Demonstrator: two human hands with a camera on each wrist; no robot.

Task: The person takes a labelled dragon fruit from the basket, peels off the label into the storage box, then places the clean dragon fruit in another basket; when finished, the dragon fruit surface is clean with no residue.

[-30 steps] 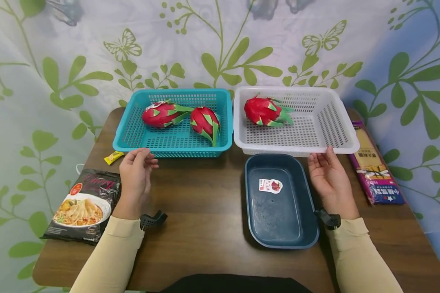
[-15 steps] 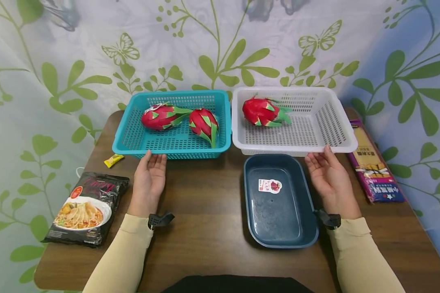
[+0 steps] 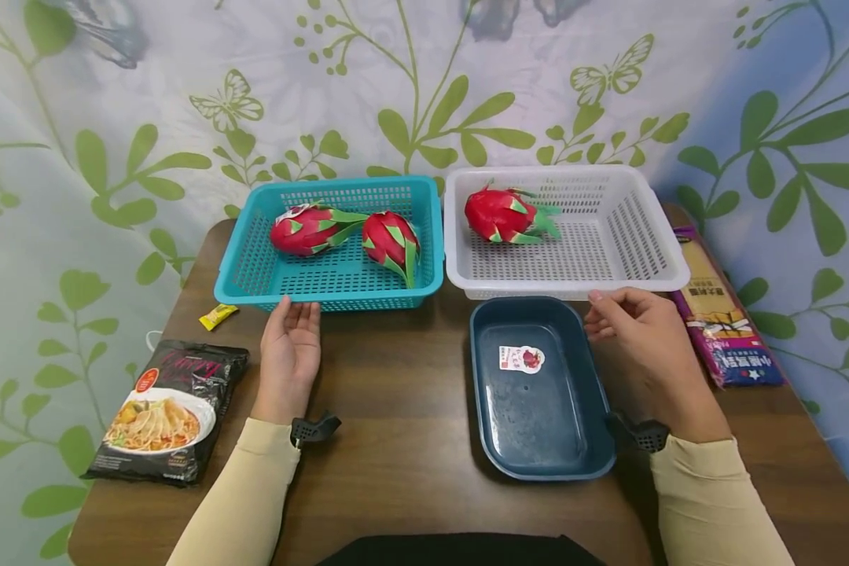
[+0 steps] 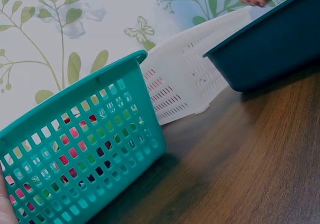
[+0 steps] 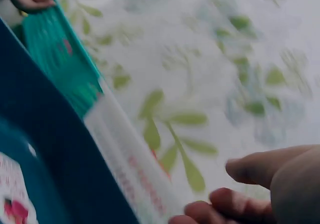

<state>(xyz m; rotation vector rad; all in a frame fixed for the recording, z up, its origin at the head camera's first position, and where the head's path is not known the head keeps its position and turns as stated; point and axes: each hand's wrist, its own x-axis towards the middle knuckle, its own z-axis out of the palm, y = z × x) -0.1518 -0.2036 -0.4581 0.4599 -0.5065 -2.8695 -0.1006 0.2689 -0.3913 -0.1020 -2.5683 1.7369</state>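
Observation:
My left hand (image 3: 292, 358) is palm up at the front of a teal plastic basket (image 3: 325, 297), pinching its rim with the thumb at the edge and fingers beneath. Inside that basket lie two red dragon fruits (image 3: 304, 232) with green scales. The right hand (image 3: 637, 330), loosely bent and holding nothing, hovers close to the front rim of a white basket (image 3: 573, 284). One more dragon fruit (image 3: 498, 216) lies at the left in the white basket. Between my hands, nearer the right one, sits a dark blue tub (image 3: 538, 424) with a dragon-fruit sticker (image 3: 522, 358).
A black noodle packet (image 3: 170, 417) lies on the table's left side, with a small yellow wrapper (image 3: 218, 317) behind it. Along the right edge is a purple and yellow packet (image 3: 725, 314). A patterned cloth (image 3: 311, 86) hangs behind the baskets on the wooden table (image 3: 410, 440).
My left hand has moved right and turned palm up at the teal basket's rim. The right hand has come off the white basket's rim and turned over, palm down.

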